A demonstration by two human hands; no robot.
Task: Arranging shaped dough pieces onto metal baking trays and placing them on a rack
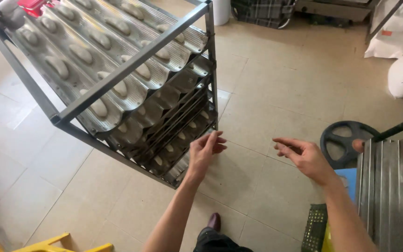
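Both hands empty, hovering by the bottom corner of the tall grey metal rack (131, 65) full of perforated wavy baking trays (117, 56) with pale dough pieces (99, 108).

The left hand (206, 150) is open, fingers spread, right at the edge of the lowest trays near the rack's front post; the right hand (304, 156) is open too, well apart over the tile floor (267, 107). My guess at the risk: bump or tug a low tray unevenly and it could slide out tilted, spilling dough. There's also a stack of corrugated metal trays (392, 186) close by the right elbow to knock.
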